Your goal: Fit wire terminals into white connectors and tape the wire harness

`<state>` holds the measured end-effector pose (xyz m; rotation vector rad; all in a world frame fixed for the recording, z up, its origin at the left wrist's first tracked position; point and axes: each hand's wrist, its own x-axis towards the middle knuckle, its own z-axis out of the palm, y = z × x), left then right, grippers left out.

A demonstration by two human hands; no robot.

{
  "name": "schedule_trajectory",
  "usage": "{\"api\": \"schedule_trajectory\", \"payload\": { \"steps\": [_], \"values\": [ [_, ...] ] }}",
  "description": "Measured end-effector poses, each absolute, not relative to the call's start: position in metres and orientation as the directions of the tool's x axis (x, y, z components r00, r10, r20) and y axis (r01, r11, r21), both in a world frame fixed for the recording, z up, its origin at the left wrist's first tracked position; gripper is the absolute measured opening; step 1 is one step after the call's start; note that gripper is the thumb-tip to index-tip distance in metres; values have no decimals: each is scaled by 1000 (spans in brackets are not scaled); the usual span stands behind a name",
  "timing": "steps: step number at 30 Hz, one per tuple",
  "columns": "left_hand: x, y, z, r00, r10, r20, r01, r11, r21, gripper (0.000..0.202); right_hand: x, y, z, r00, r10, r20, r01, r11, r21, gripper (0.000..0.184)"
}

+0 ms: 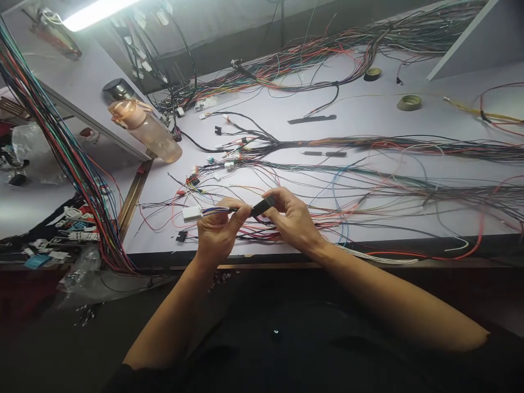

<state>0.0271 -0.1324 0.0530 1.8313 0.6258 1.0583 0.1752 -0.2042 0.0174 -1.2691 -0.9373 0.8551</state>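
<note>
Pinching wires [219,209], left hand [218,232] curled tight, right hand [292,219] gripping black tape [263,206].

Two hands, one left hand [216,233] and one right hand [293,219], come with one black piece [264,206], one small bunch of wires [219,210] and one white connector [192,213]. On the one counter [249,109] there are two rolls of tape [409,102], two slim dark pieces [311,119] and one orange bottle [155,134]. Add one dark-lidded bottle [115,89], one lit lamp [98,13], one upright panel [485,43] and one hanging wire bundle [79,174]. The loose connectors at the branching ends [229,165] look like ten or more, though their tangle blurs the count.
</note>
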Motion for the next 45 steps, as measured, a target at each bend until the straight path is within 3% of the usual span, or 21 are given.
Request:
{"api": "schedule_trajectory", "payload": {
  "steps": [4, 7, 10, 13, 16, 18, 20, 27, 30, 38, 45],
  "values": [
    [29, -120, 61, 611, 619, 494, -35, -602, 798, 8, 183, -201, 26, 268, 960, 83, 178, 35, -983, 18],
    [32, -113, 69, 725, 511, 461, -13, -660, 751, 7, 189, -200, 30, 111, 994, 22, 360, -20, -933, 24],
    [34, -107, 76, 756, 489, 436, 45, -703, 710, 6, 195, -202, 29, 42, 999, 24, 439, 3, -898, 27],
    [35, -102, 78, 764, 466, 446, 59, -739, 671, 6, 198, -207, 24, 64, 990, 128, 575, 69, -816, 25],
    [35, -99, 78, 752, 453, 479, 47, -762, 646, 6, 197, -215, 19, 156, 924, 349, 712, 140, -688, 19],
    [36, -98, 79, 739, 460, 492, 49, -765, 642, 8, 194, -220, 18, 187, 884, 428, 731, 166, -662, 16],
    [37, -98, 79, 731, 460, 504, 51, -773, 632, 9, 191, -225, 19, 161, 893, 421, 721, 185, -668, 16],
    [40, -92, 70, 651, 469, 597, 35, -804, 593, 9, 179, -223, 24, 119, 863, 491, 732, 258, -631, 31],
    [40, -90, 62, 624, 506, 596, 28, -777, 629, 11, 181, -216, 17, 116, 877, 466, 787, 204, -581, 28],
    [30, -93, 37, 426, 772, 472, -37, -507, 861, 15, 206, -219, -4, 28, 927, 373, 894, 144, -425, 12],
    [27, -105, 19, 221, 922, 319, -131, -296, 946, 24, 240, -252, -2, -71, 939, 336, 932, 183, -314, 54]
  ]
}}
